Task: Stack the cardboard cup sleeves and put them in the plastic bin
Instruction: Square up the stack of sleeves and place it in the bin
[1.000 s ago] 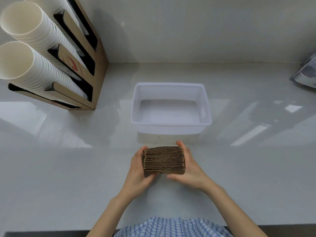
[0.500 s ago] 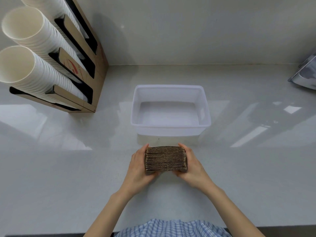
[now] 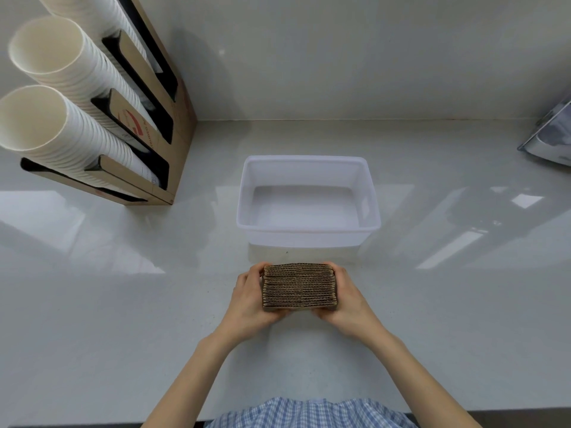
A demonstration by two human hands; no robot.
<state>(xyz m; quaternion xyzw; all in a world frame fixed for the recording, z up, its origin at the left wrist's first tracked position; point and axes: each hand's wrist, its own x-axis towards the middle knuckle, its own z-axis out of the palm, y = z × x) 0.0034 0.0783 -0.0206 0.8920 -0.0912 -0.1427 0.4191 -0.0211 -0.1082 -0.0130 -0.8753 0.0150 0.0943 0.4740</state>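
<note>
A squared-up stack of brown cardboard cup sleeves is held edge-up between both hands, just in front of the plastic bin. My left hand grips the stack's left end and my right hand grips its right end. The white translucent plastic bin stands on the counter right behind the stack, with nothing inside it.
A cardboard dispenser rack with long stacks of white paper cups stands at the back left. A metal object sits at the far right edge. The glossy white counter meets a wall behind the bin.
Both hands have pressed in on the stack's ends and squared it up. The stack sits slightly closer to the bin's front wall than before.
</note>
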